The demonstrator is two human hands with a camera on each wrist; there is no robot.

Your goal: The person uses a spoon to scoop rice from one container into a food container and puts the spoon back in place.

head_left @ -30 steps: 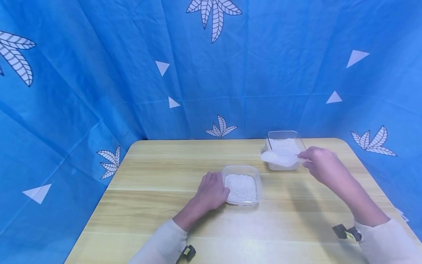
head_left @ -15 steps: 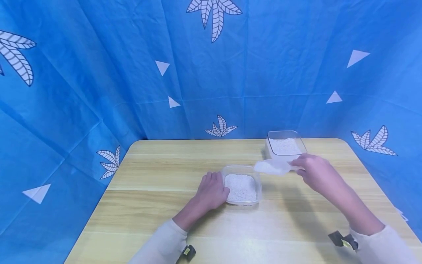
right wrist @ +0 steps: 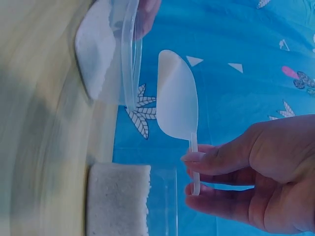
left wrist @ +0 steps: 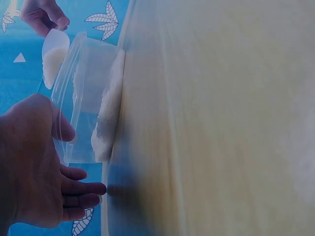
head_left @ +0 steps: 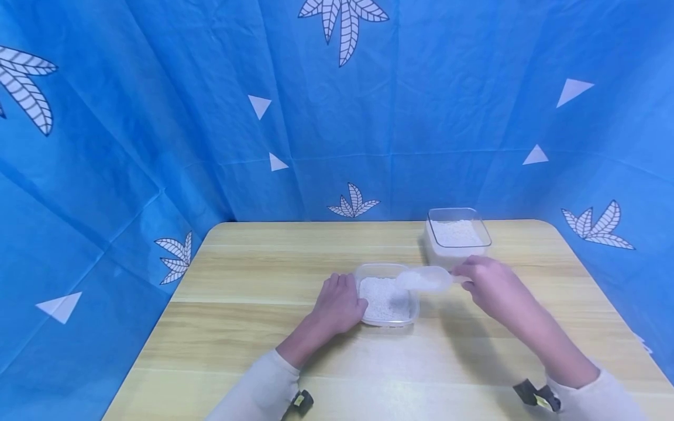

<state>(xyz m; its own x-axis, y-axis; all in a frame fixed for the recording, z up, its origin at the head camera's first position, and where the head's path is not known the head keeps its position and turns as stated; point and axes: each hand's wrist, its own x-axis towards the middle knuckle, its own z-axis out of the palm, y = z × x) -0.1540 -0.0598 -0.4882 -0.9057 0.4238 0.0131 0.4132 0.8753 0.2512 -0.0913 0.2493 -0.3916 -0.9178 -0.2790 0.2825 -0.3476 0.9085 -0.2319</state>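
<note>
My right hand (head_left: 495,286) pinches the short handle of a translucent white scoop (right wrist: 179,105) between thumb and fingers. White grains, like rice, lie in its bowl, as the left wrist view shows in the scoop (left wrist: 54,61). The scoop is above the right side of a low clear plastic container (head_left: 387,323), which has a shallow layer of the same grains (head_left: 381,298). My left hand (head_left: 338,304) holds that container's left side, its thumb over the rim and its fingers along the outside.
A taller clear square container (head_left: 447,257), filled high with white grains, stands behind and to the right, near the table's back edge. Both containers are on a light wooden table (head_left: 253,333). A blue patterned curtain (head_left: 447,105) hangs behind it and along the sides.
My right hand has carried the scoop left and toward me, from over the taller container to over the right side of the low one. My left hand has stayed in place.
</note>
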